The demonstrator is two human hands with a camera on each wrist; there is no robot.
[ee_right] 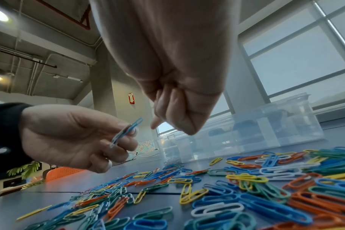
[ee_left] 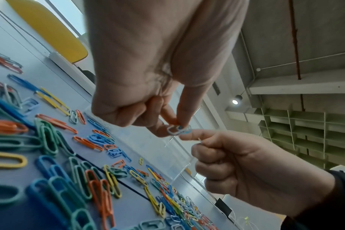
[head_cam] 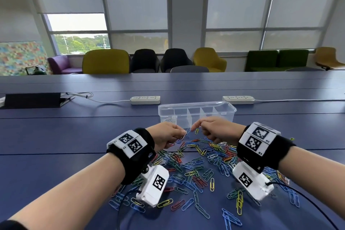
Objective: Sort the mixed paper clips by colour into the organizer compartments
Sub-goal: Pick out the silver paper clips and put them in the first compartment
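Note:
A pile of mixed coloured paper clips (head_cam: 201,158) (ee_left: 59,171) (ee_right: 246,194) is spread over the blue table in front of me. Just beyond it stands the clear organizer (head_cam: 226,107) (ee_right: 266,124), divided into compartments; some pale clips lie in its leftmost one. My left hand (head_cam: 180,134) (ee_left: 173,124) (ee_right: 128,135) hovers above the pile. It pinches a white clip and a blue clip together (head_cam: 184,134) (ee_left: 178,130) (ee_right: 126,132). My right hand (head_cam: 197,127) (ee_left: 191,140) (ee_right: 167,121) faces it with its fingers curled. Its index fingertip sits close to the blue clip's end, and I see nothing held in it.
Two white power strips (head_cam: 145,100) (head_cam: 238,99) lie behind the organizer with cables running off sideways. A black open flap (head_cam: 31,100) sits at the far left of the table (head_cam: 74,132). Chairs line the far side.

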